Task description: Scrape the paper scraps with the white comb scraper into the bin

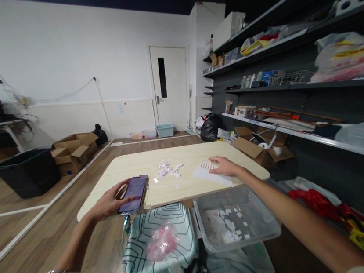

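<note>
- Nearest you, the clear plastic bin (pixel 238 227) of small white slips sits in your lap beside a patterned bag (pixel 159 250); I judge a shift of your knees could tip it and scatter them.
- Your left hand (pixel 109 203) is closed around a phone (pixel 132 194) at the near left edge of the table (pixel 132 162); with the phone overhanging, a loose grip could drop it.
- Your right hand (pixel 223 166) lies open and flat on a white sheet (pixel 209 173), holding nothing; sliding it could push the sheet off the near edge.
- Farther in, paper scraps (pixel 168 170) lie loose mid-table; a sleeve or draught could sweep them away.
- No writing is legible; the phone screen is blurred.
</note>
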Available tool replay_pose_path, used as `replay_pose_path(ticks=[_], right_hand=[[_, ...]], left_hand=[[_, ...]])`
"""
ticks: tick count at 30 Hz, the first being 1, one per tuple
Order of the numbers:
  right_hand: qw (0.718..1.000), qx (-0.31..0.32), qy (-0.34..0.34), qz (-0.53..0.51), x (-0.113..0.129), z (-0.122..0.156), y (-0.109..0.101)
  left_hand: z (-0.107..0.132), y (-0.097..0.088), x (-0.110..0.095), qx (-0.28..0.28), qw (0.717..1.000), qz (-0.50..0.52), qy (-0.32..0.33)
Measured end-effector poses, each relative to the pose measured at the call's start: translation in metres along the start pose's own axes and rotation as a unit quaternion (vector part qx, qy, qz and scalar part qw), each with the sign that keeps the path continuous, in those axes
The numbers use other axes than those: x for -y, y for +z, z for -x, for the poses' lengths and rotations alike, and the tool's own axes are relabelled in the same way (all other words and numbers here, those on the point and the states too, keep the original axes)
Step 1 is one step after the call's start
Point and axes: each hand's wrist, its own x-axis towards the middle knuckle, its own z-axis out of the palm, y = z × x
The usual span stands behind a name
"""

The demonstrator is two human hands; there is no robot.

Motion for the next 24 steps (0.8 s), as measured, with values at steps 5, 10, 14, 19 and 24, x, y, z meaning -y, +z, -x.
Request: replay_pose_path(ticks=[5,10,14,19,24], right_hand=[[0.993,0.099,0.065,0.020,0.013,-0.028,-0.028],[0.976,0.203,0.074,0.028,0.040,-0.038,-0.034],[0.961,0.269,0.055,0.023,0.058,-0.025,-0.044],[0.964,0.256,-0.063,-0.021,0.092,-0.019,-0.068],[0.962,0.192,-0.189,-0.033,0.142,-0.028,-0.065]], left_hand=[[0.000,0.000,0.002,0.017,1.000,-0.005,-0.020],[0.000,0.001,0.001,0.024,0.999,-0.008,-0.033],[0.000,0.001,-0.003,0.026,0.999,-0.012,-0.030],[0.001,0.000,-0.007,0.027,0.999,-0.012,-0.022],[0.001,0.000,-0.008,0.030,0.999,-0.020,-0.027]])
